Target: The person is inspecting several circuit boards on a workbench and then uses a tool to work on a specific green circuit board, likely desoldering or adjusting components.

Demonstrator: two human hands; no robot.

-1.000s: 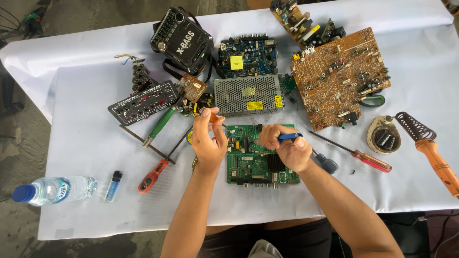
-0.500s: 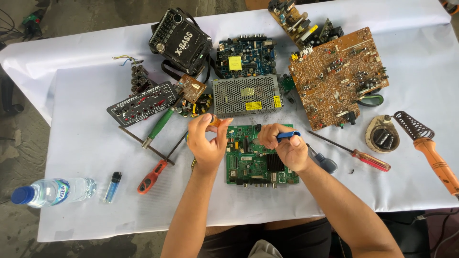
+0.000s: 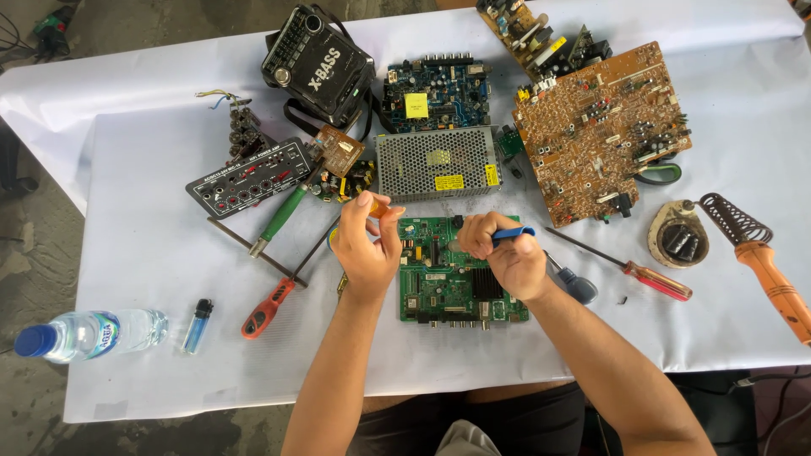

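Just below and between the two hands, in the head view, lies the green circuit board (image 3: 460,274), flat on the white sheet, its long axis running left to right. The right hand (image 3: 505,257) rests over the board's upper middle, clenched around a blue-handled tool (image 3: 514,233) whose handle points right, away from the other hand; its tip is hidden under the fingers. The left hand (image 3: 367,249) sits just off the board's left edge, fingers pinched on a small orange object (image 3: 378,207) held above the board's top-left corner. The right hand is the nearer to the board, touching or nearly touching it. Left of the left hand lies a red-handled screwdriver (image 3: 269,308); above both, the perforated metal power supply (image 3: 437,162).
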